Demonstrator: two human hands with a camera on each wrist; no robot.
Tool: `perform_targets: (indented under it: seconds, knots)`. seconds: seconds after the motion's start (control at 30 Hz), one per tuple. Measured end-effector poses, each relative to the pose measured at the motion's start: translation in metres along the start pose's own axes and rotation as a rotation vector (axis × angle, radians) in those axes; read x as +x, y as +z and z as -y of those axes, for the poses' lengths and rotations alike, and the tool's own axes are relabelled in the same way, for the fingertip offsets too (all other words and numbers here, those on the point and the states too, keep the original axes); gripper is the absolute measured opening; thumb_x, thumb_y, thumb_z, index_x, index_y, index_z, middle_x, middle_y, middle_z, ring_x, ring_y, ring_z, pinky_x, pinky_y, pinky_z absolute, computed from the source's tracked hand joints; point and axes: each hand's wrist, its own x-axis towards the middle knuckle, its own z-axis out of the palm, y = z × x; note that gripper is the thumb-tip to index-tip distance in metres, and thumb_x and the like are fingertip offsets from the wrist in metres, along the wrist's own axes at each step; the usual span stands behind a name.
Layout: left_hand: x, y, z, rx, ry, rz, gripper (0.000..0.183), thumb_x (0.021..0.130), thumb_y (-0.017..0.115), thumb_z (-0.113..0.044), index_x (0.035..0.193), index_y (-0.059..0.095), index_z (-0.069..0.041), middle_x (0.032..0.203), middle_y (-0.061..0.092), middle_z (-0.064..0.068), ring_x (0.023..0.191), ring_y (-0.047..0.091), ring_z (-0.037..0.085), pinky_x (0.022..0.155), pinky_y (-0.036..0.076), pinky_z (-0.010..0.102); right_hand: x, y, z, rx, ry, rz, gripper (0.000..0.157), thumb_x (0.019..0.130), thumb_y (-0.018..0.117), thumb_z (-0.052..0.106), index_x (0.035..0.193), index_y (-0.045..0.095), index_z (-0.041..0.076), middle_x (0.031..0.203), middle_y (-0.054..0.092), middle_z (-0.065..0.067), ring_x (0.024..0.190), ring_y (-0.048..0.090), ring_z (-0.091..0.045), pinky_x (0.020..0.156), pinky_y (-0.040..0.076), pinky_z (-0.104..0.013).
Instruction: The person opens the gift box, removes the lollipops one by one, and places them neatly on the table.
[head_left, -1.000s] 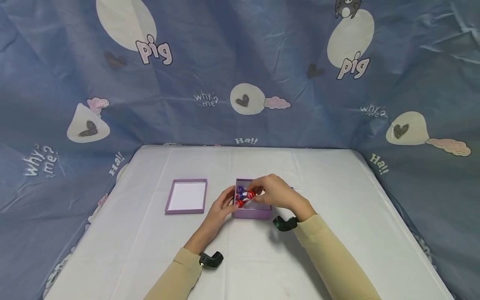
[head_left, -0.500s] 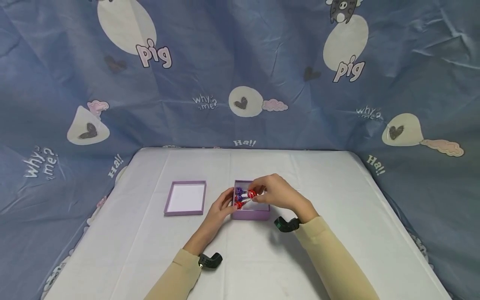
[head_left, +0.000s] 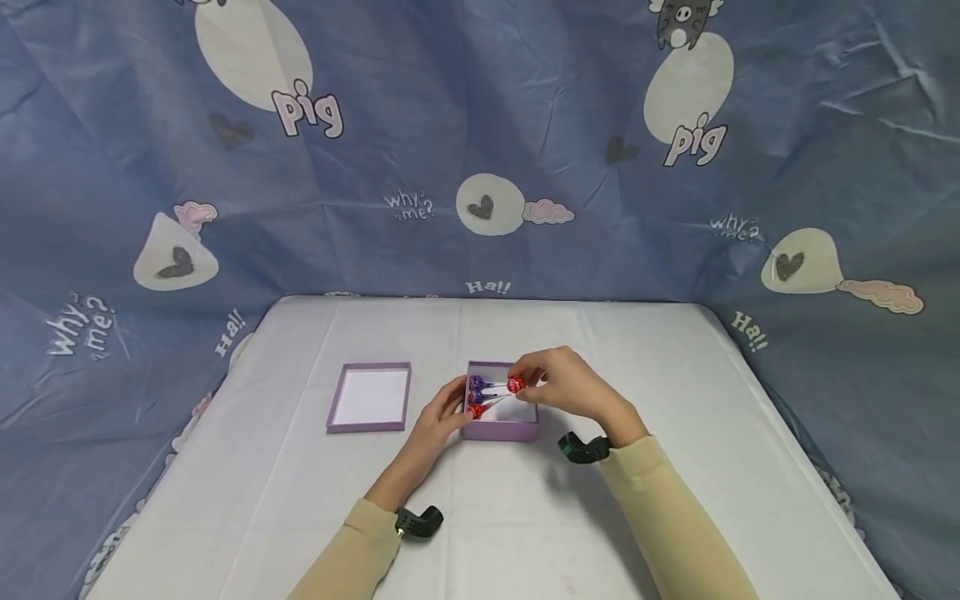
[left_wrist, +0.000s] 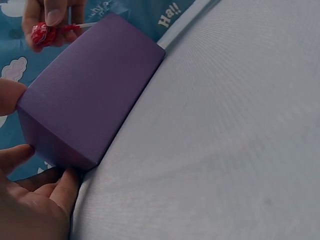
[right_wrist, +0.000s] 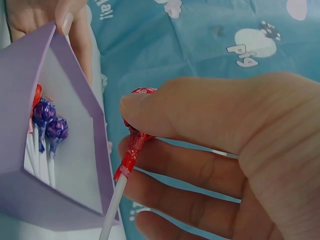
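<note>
A purple box point(head_left: 501, 431) with a pale inside stands on the white table. My left hand point(head_left: 433, 423) steadies it at the left, thumb on the near left corner and fingers along the side wall. Between the thumb and fingers of my right hand point(head_left: 573, 390) is a red-wrapped lollipop point(right_wrist: 134, 150), held by its wrapped head with the white stick pointing down. In the head view this lollipop overlaps the box's right half. Two purple lollipops point(right_wrist: 51, 120) and a red one point(right_wrist: 37, 95) lie inside the box, heads toward its left wall.
A shallow purple box lid point(head_left: 366, 428), white inside, lies left of the box. Behind the table point(head_left: 645, 333) hangs a blue printed curtain point(head_left: 375, 250). Each wrist wears a black band camera, the right one point(head_left: 583, 448) close over the table.
My right hand has shifted right with the red lollipop, showing more of the box's inside. The white stick tip seen right of that hand earlier is hidden. My left hand stays on the box.
</note>
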Motion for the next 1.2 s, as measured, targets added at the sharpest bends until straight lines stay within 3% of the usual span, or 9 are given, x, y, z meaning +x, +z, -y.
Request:
perform_targets:
  seconds: [0.67,1.2]
  knots:
    - [-0.002,0.001,-0.004,0.003,0.004,0.003,0.064,0.098,0.059,-0.007,0.157,0.033,-0.009,0.161,0.03,0.014,0.149,0.027,0.029,0.12,0.024,0.04,-0.013,-0.008,-0.017,0.025,0.088,-0.007,0.022,0.083,0.079,0.013,0.103,0.074,0.019,0.08,0.068,0.01,0.074,0.064,-0.01,0.068,0.055,-0.032]
    - [-0.002,0.001,-0.004,0.014,0.017,0.013,0.066,0.098,0.06,-0.006,0.157,0.032,-0.009,0.162,0.028,0.015,0.149,0.025,0.031,0.121,0.022,0.041,-0.024,-0.007,-0.034,-0.014,0.093,-0.007,0.022,0.081,0.078,0.009,0.099,0.074,0.02,0.077,0.066,0.011,0.072,0.062,-0.009,0.066,0.053,-0.031]
